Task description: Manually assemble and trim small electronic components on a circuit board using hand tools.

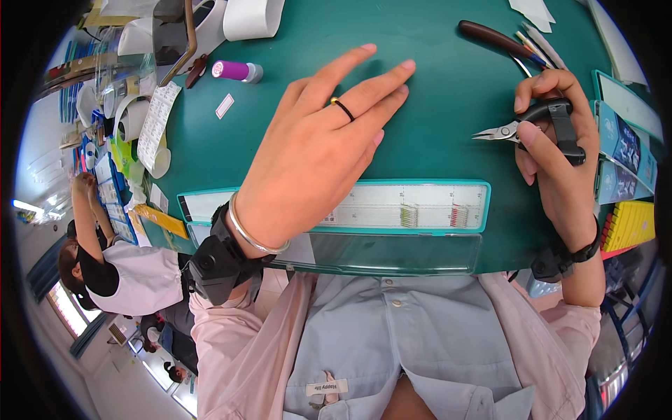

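Observation:
My right hand (pixel 563 150) is wrapped round small black-handled pliers (pixel 500 132) whose pointed silver jaws aim left over the green table. Spread out above the mat, my left hand (pixel 329 129) has its fingers extended and nothing visible in them; a dark ring sits on one finger. Beneath that hand lies a long teal-edged case (pixel 434 192) with a white inside. Two rows of fine wire-like pieces, green (pixel 409 215) and red (pixel 458 215), rest in it. Its clear lid (pixel 392 253) hangs toward my body. The left wrist and forearm cover part of the case.
A purple-capped stick (pixel 236 71) lies beside a small label (pixel 225 106) at the far left. Brown-handled pliers (pixel 493 40) and pen-like tools (pixel 542 45) are at the far right. Paper rolls (pixel 253 17) stand at the back. Blue boxes (pixel 623 147) and yellow blocks (pixel 631 225) line the right edge. Other people sit leftward.

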`<state>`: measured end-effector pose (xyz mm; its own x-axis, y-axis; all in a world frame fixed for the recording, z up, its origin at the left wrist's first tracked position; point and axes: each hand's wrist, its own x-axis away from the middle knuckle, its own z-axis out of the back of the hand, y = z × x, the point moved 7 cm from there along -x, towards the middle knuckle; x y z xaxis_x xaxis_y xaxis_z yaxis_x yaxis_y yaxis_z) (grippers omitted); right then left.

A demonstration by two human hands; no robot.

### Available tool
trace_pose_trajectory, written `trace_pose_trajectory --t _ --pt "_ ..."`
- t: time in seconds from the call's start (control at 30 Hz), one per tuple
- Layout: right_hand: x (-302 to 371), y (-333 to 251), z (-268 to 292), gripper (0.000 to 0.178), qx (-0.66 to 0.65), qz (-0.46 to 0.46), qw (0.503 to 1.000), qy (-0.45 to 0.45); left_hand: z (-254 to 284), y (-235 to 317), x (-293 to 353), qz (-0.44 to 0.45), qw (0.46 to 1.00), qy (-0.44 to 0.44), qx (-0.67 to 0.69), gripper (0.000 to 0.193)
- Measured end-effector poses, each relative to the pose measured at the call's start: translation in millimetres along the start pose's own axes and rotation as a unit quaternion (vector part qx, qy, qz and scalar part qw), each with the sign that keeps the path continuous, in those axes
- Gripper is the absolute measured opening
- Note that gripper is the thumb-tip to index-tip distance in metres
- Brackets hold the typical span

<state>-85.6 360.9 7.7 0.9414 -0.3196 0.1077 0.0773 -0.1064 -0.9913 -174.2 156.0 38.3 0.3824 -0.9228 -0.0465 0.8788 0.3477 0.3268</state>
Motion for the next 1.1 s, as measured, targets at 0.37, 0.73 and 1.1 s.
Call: trace_pose_trajectory --t 0.37,0.73,1.1 --pt "5.6 -4.1 7.8 0.040 0.012 0.010 1.000 0.005 11.3 14.5 -5.0 0.017 0.999 0.031 0.040 0.046" --pt "7.4 -9.0 12.7 0.040 0.019 0.028 0.999 0.012 19.1 -22.1 -27.2 0.044 0.992 0.101 -0.063 0.022" --pt "8.4 -15.9 15.9 0.039 0.030 0.047 0.998 0.011 10.2 -11.3 -43.1 -0.059 0.997 0.037 -0.018 0.023"
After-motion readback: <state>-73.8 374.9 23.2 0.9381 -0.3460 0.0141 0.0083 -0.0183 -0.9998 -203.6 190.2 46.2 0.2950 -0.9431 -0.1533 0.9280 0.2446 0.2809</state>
